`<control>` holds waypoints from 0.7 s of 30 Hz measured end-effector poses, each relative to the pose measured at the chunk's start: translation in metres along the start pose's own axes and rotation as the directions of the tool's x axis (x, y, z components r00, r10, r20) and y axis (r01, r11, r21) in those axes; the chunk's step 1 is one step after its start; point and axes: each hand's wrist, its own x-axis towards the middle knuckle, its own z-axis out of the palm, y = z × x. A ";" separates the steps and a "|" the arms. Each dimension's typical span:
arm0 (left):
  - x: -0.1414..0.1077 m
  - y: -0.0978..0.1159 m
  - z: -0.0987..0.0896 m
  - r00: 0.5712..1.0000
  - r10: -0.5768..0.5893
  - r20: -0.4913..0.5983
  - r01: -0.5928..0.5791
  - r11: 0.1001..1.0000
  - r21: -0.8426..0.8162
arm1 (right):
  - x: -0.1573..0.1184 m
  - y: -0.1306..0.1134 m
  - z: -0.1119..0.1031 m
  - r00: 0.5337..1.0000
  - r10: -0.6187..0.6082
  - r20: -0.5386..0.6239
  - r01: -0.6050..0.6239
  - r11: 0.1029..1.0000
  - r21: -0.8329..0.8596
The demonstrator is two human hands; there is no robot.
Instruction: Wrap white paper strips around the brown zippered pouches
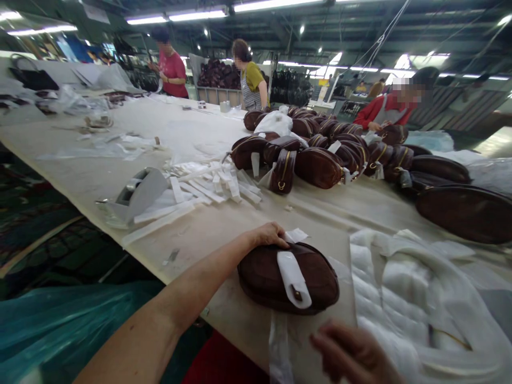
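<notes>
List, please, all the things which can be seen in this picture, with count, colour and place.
Near bag: one, dark brown, on the table's near edge
Wrapping strip: one, white, across the near bag
Other bags: many, dark brown, massed farther back and right
Loose strips: many, white, piled left of centre
Dispenser-like holder: one, pale grey, left of the pile
Padded wrapping: count unclear, white, right
Black handbag: one, far left
Table: one, off-white, across the scene
Plastic sheeting: teal, lower left
Co-workers: three near the table, red and olive tops; others blurred behind
Ceiling lights: several, white, overhead
Left hand: one, bare, holding the near bag's top
Right hand: one, bare, blurred, bottom edge
</notes>
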 end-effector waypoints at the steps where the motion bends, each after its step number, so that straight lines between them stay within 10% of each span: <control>1: 0.000 0.002 -0.001 1.000 -0.005 -0.005 0.005 0.999 0.048 | 0.010 -0.009 -0.013 0.976 -0.125 -0.180 0.101 0.986 -0.135; 4: -0.001 0.013 -0.001 0.999 -0.040 -0.026 0.044 0.982 0.185 | 0.050 -0.024 -0.032 0.765 -0.504 -0.400 0.235 0.798 -0.555; 6: -0.004 0.021 0.001 0.996 -0.076 -0.049 0.086 0.963 0.257 | 0.070 -0.022 -0.029 0.730 -0.587 -0.349 0.235 0.695 -0.679; 14: -0.024 0.022 0.020 0.980 -0.102 -0.173 0.153 0.936 0.315 | 0.100 -0.043 -0.047 0.814 -0.552 -0.182 0.215 0.577 -0.788; 21: -0.022 0.011 0.022 0.976 -0.085 -0.198 0.140 0.950 0.279 | 0.237 -0.119 -0.022 0.913 -0.408 -0.018 0.235 0.562 -0.793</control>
